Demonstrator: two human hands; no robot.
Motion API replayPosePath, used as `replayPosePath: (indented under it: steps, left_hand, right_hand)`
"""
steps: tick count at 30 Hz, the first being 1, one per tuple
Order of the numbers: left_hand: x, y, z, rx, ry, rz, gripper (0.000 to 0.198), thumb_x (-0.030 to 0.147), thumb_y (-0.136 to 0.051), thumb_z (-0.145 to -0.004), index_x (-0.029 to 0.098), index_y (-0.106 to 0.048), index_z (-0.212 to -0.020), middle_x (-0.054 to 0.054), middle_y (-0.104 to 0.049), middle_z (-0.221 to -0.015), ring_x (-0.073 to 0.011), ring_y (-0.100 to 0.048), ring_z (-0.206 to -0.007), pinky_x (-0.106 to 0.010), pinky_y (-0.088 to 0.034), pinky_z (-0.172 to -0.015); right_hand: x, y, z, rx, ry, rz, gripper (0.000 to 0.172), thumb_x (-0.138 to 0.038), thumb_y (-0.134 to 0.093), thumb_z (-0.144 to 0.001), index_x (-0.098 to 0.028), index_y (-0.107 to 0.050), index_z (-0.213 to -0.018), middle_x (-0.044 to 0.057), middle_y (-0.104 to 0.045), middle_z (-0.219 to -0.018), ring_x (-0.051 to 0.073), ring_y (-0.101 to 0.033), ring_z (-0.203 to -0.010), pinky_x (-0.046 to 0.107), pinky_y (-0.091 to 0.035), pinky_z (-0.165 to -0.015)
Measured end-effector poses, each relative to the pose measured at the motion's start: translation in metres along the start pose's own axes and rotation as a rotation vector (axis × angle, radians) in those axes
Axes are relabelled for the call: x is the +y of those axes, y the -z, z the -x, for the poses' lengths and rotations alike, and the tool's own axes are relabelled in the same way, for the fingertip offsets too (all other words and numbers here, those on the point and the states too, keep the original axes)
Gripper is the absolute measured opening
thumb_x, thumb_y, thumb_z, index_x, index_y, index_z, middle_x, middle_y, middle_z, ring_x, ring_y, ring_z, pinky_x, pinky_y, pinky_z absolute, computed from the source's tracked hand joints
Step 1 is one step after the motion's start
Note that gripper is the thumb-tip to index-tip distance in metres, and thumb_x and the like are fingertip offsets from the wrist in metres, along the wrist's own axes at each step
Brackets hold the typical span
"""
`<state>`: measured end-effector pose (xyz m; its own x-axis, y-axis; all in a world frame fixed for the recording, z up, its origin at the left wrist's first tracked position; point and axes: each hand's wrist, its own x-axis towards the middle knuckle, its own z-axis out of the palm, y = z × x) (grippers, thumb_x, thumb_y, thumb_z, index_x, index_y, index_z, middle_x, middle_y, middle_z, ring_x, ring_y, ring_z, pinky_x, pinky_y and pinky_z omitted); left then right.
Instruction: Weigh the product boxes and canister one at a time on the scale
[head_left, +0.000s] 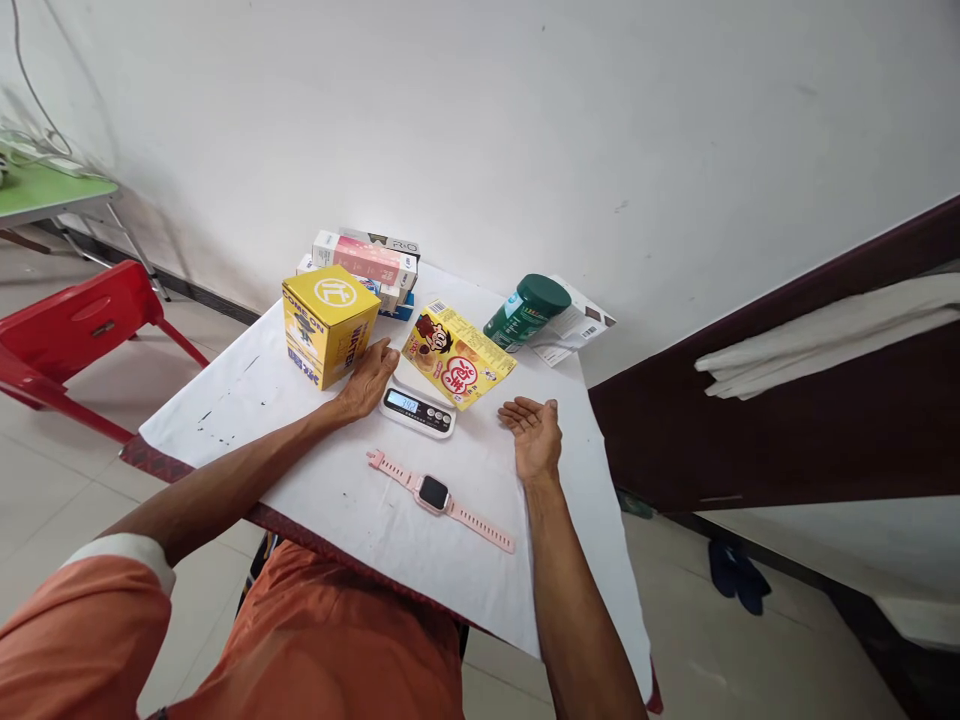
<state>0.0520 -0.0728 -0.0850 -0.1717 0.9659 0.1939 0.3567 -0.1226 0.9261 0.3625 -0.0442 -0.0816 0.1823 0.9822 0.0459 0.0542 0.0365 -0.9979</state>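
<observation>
My left hand (366, 382) rests open between a yellow cube-shaped box (326, 325) and a small white digital scale (417, 412), its fingers stretched out and close to both. Lying on the scale's platform is a flat yellow snack pack (457, 355) with a cartoon face; it covers most of the platform. Digits are lit on the scale's display, too small to read surely. To the right of the pack, my right hand (534, 436) is open, palm turned inward and up, holding nothing. In front of the scale, a pink smartwatch (433, 493) lies with its strap spread flat.
Behind the yellow box are several stacked cartons (365, 262). A dark green canister (529, 312) leans by a white flat package (576, 325) at the back right. The white-covered table (247, 400) stands against a wall. A red chair (97, 315) is at the left.
</observation>
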Motion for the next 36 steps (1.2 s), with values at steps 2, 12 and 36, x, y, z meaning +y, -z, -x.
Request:
replayPosePath:
  steps: [2,12,36]
  left_hand:
    - [0.001,0.001,0.0,-0.019,0.009,0.003,0.084,0.077,-0.029,-0.099,0.013,-0.053,-0.149,-0.022,-0.061,-0.146,-0.0343,-0.054,-0.145,-0.055,-0.038,-0.125]
    - [-0.003,-0.001,-0.001,-0.001,0.0,0.021,0.079,0.074,-0.032,-0.1,0.015,-0.057,-0.146,-0.021,-0.064,-0.143,-0.0335,-0.055,-0.143,-0.052,-0.039,-0.124]
    - [0.003,-0.002,0.002,-0.066,0.05,0.011,0.063,0.057,-0.029,-0.107,0.014,-0.042,-0.151,-0.019,-0.056,-0.149,-0.0287,-0.05,-0.145,-0.049,-0.032,-0.127]
  right_hand:
    - [0.0,-0.001,0.0,0.02,-0.014,-0.02,0.07,-0.089,-0.05,-0.08,-0.022,-0.064,-0.093,0.01,-0.072,-0.085,0.026,-0.074,-0.082,0.041,-0.06,-0.078]
    - [0.003,-0.005,0.004,0.047,-0.027,-0.09,0.067,-0.085,-0.064,-0.077,-0.019,-0.069,-0.091,0.008,-0.073,-0.085,0.022,-0.072,-0.078,0.037,-0.06,-0.076]
    - [-0.111,-0.085,-0.047,0.023,0.294,0.313,0.058,-0.051,-0.081,-0.07,-0.016,-0.07,-0.115,0.011,-0.078,-0.108,0.028,-0.075,-0.09,0.038,-0.063,-0.07]
